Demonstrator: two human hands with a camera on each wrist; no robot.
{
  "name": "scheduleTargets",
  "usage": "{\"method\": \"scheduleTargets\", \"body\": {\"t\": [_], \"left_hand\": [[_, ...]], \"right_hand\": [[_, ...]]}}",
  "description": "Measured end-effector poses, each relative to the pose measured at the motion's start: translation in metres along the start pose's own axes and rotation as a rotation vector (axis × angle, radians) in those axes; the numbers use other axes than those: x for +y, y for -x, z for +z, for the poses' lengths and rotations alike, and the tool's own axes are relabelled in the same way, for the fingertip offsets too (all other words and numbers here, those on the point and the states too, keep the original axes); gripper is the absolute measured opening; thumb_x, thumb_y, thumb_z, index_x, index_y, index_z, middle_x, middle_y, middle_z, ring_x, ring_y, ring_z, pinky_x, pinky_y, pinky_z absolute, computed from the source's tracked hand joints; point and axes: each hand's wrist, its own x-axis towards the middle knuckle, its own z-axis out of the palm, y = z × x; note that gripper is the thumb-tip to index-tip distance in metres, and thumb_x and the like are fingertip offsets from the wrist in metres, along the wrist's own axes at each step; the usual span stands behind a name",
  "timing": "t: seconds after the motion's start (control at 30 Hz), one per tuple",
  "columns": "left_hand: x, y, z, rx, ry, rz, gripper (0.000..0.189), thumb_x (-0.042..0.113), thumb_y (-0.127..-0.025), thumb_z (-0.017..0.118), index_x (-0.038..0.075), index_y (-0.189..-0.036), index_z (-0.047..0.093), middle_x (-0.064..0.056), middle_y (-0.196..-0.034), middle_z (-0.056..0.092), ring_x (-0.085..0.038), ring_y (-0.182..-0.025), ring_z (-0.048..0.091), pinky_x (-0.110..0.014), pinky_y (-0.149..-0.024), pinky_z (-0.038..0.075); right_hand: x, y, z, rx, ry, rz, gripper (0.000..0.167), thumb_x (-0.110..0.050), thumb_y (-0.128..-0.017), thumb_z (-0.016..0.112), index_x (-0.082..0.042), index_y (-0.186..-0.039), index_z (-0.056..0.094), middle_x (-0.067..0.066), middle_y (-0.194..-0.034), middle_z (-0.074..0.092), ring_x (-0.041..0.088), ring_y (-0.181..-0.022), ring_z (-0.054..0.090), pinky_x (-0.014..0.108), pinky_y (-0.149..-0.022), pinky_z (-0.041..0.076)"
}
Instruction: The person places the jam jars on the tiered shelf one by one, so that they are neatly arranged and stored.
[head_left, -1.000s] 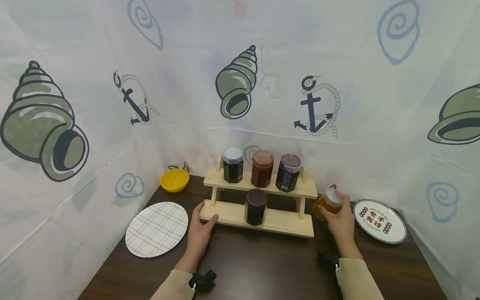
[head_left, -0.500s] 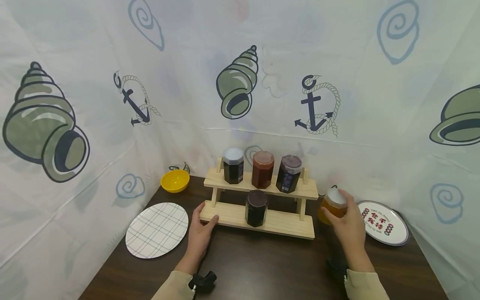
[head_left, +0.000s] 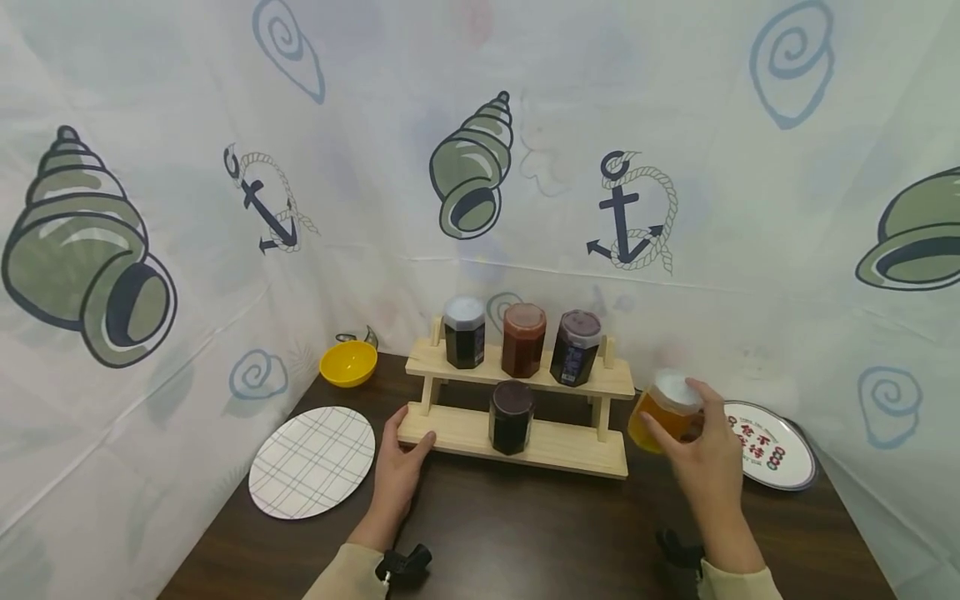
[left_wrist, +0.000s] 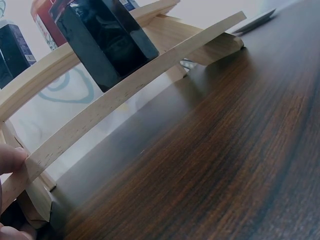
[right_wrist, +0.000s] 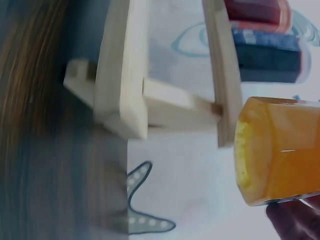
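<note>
My right hand (head_left: 708, 458) grips a faceted jar of amber contents with a white lid (head_left: 666, 410), tilted and raised beside the right end of a two-tier wooden shelf (head_left: 577, 454). In the right wrist view the base of that amber jar (right_wrist: 280, 150) faces the shelf, off the table. My left hand (head_left: 400, 458) pinches the left end of the lower board, thumb (left_wrist: 11, 159) on one face and a finger below. On the lower board stands one dark jar (head_left: 512, 417). The upper board bears a white-lidded dark jar (head_left: 465, 333), a red jar (head_left: 523, 340) and a purple-lidded jar (head_left: 576, 348).
A white checked placemat (head_left: 312, 462) lies left of the shelf, with a yellow bowl (head_left: 348, 364) behind it. On the right is a plate with red lettering (head_left: 772, 446). A printed cloth (head_left: 555, 217) hangs close behind the shelf, around the dark wooden table (head_left: 525, 533).
The amber jar has risen from the table beside the shelf and tilted, carried slightly right in my right hand. My left hand keeps its place on the shelf.
</note>
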Motion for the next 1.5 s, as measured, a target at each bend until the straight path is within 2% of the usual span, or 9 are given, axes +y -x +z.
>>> {"method": "scheduleTargets", "body": {"t": [0.1,0.3,0.4,0.5,0.63,0.83,1.1,1.3,1.5], "left_hand": [[0.001,-0.001,0.000,-0.001,-0.008,-0.001,0.080,0.023,-0.104,0.078,0.017,-0.170,0.034,-0.015,-0.178,0.030,-0.036,-0.163,0.033,-0.059,-0.133,0.026],[-0.002,-0.001,0.000,0.001,-0.015,-0.006,0.080,0.024,-0.103,0.078,0.017,-0.170,0.034,-0.016,-0.177,0.031,-0.036,-0.162,0.034,-0.060,-0.133,0.026],[-0.002,0.000,0.000,0.002,-0.010,0.001,0.081,0.025,-0.103,0.079,0.017,-0.170,0.034,-0.017,-0.177,0.031,-0.037,-0.162,0.034,-0.061,-0.133,0.026],[-0.002,-0.001,0.000,-0.002,-0.006,0.002,0.081,0.026,-0.103,0.079,0.017,-0.170,0.034,-0.017,-0.177,0.031,-0.037,-0.162,0.034,-0.061,-0.133,0.027],[-0.003,-0.001,0.000,-0.004,0.000,0.003,0.082,0.026,-0.102,0.080,0.017,-0.170,0.034,-0.017,-0.178,0.031,-0.037,-0.162,0.033,-0.061,-0.133,0.026],[-0.002,-0.002,0.000,-0.004,-0.006,0.001,0.084,0.025,-0.102,0.080,0.016,-0.170,0.032,-0.017,-0.177,0.031,-0.038,-0.163,0.033,-0.063,-0.133,0.025],[-0.004,0.000,0.001,-0.004,-0.014,-0.006,0.084,0.025,-0.102,0.080,0.016,-0.170,0.032,-0.017,-0.178,0.031,-0.038,-0.163,0.033,-0.063,-0.133,0.024],[-0.002,0.001,0.002,-0.009,-0.025,-0.010,0.084,0.026,-0.102,0.080,0.017,-0.170,0.032,-0.016,-0.178,0.030,-0.037,-0.163,0.032,-0.063,-0.133,0.024],[-0.002,-0.002,0.002,0.002,-0.019,-0.008,0.084,0.023,-0.102,0.080,0.016,-0.170,0.032,-0.016,-0.177,0.031,-0.036,-0.162,0.033,-0.062,-0.133,0.024]], "right_hand": [[-0.009,0.002,0.001,0.006,-0.064,-0.028,0.095,-0.019,-0.078,0.100,-0.020,-0.159,0.050,0.026,-0.123,0.073,0.040,-0.089,0.076,-0.003,-0.076,0.041],[-0.026,0.009,0.009,-0.047,-0.147,-0.002,0.105,-0.016,-0.079,0.100,-0.021,-0.164,0.038,0.022,-0.130,0.074,0.036,-0.098,0.076,-0.001,-0.085,0.043],[-0.034,0.013,0.014,-0.072,-0.164,0.011,0.106,-0.017,-0.080,0.100,-0.018,-0.164,0.035,0.022,-0.133,0.073,0.037,-0.104,0.077,0.006,-0.087,0.052],[-0.039,0.018,0.020,-0.112,-0.157,0.029,0.101,-0.018,-0.082,0.099,-0.020,-0.162,0.036,0.022,-0.133,0.072,0.039,-0.105,0.079,0.028,-0.090,0.064],[-0.043,0.023,0.028,-0.187,-0.176,0.010,0.098,-0.016,-0.083,0.098,-0.021,-0.160,0.039,0.024,-0.132,0.069,0.042,-0.108,0.079,0.053,-0.090,0.064],[-0.043,0.028,0.042,-0.246,-0.218,-0.039,0.099,-0.010,-0.078,0.100,-0.019,-0.157,0.040,0.023,-0.130,0.068,0.040,-0.105,0.080,0.055,-0.089,0.065],[-0.041,0.037,0.061,-0.330,-0.279,0.054,0.096,-0.016,-0.080,0.099,-0.020,-0.152,0.036,0.022,-0.143,0.062,0.043,-0.121,0.073,0.057,-0.094,0.063],[-0.034,0.042,0.070,-0.317,-0.331,0.067,0.096,-0.010,-0.077,0.099,-0.014,-0.149,0.037,0.026,-0.141,0.064,0.045,-0.121,0.073,0.057,-0.091,0.064],[-0.025,0.051,0.083,-0.306,-0.438,0.098,0.098,-0.007,-0.081,0.095,-0.016,-0.157,0.034,0.026,-0.150,0.060,0.048,-0.132,0.066,0.060,-0.101,0.058]]}}
